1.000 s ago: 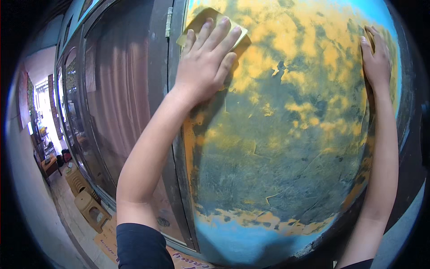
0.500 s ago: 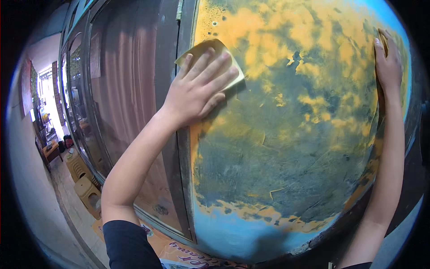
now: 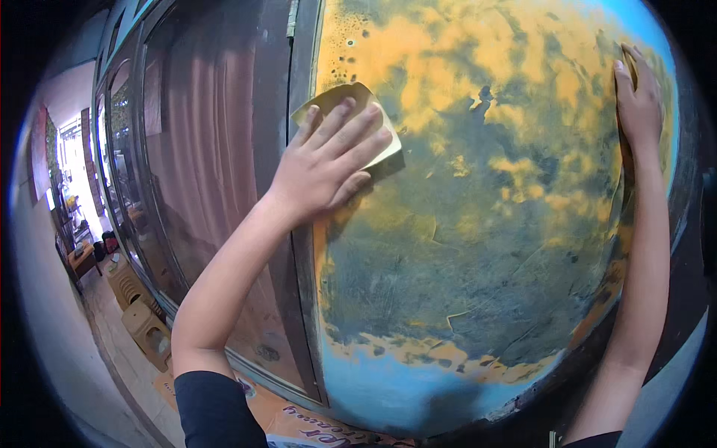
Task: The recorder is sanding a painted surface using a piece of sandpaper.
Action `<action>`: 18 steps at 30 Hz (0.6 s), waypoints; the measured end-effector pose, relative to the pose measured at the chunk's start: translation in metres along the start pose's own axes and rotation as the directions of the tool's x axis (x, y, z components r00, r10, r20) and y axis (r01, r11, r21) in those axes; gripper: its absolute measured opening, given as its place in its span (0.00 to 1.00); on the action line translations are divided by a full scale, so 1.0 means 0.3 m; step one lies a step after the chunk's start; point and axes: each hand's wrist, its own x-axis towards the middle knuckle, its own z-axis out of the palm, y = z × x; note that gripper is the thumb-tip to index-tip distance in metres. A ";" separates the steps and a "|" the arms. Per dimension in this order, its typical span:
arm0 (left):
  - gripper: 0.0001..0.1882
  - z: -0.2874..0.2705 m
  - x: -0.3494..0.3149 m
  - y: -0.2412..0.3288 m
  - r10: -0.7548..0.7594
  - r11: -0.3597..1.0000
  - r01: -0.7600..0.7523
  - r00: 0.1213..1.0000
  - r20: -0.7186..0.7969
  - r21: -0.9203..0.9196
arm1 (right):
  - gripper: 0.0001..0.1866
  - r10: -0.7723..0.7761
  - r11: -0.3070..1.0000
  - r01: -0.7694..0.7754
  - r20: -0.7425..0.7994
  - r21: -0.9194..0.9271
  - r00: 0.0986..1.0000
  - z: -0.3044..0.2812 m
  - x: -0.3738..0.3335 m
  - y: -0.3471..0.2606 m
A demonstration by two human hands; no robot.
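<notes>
My left hand (image 3: 321,160) lies with its fingers spread over a folded pale-yellow sheet that looks like sandpaper (image 3: 388,149), pressing it against the left edge of a wall panel. The panel's painted surface (image 3: 418,246) is patchy, with orange-yellow and dark grey-green areas and blue at the bottom and upper right. Over at the panel's right edge, my right hand (image 3: 641,104) rests with its fingers stretched out, thumb apart. I see nothing in it. What lies under the left palm is hidden.
Left of the panel is a dark door frame (image 3: 302,284) with glass and a pinkish curtain (image 3: 213,127) behind it. Brown plastic stools (image 3: 146,328) stand along the passage floor at far left. Printed cardboard (image 3: 299,424) lies below the panel.
My left hand and the sandpaper have slid a little down the panel. My right hand stays at the right edge. The whole view has shifted slightly.
</notes>
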 end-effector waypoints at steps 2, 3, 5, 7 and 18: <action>0.31 -0.011 0.031 -0.030 -0.157 0.984 0.154 0.987 -0.026 -0.094 | 0.25 0.008 1.000 -0.008 0.012 0.004 1.000 -0.005 0.008 0.000; 0.31 -0.011 0.031 -0.017 -0.154 0.984 0.151 0.988 -0.026 -0.093 | 0.25 0.011 1.000 -0.011 0.012 0.003 1.000 -0.010 0.005 -0.005; 0.31 0.006 0.013 0.025 -0.190 0.980 0.188 0.981 -0.033 -0.064 | 0.25 0.025 0.999 -0.025 0.005 -0.022 1.000 -0.013 0.002 -0.016; 0.30 0.018 -0.018 0.033 -0.060 0.998 0.060 0.998 -0.013 -0.023 | 0.24 0.013 1.000 -0.013 -0.005 0.020 1.000 -0.008 -0.001 -0.008; 0.30 -0.005 0.069 -0.044 -0.131 0.991 0.129 0.990 -0.048 -0.045 | 0.23 -0.008 0.999 0.007 0.020 0.043 1.000 -0.016 0.000 -0.016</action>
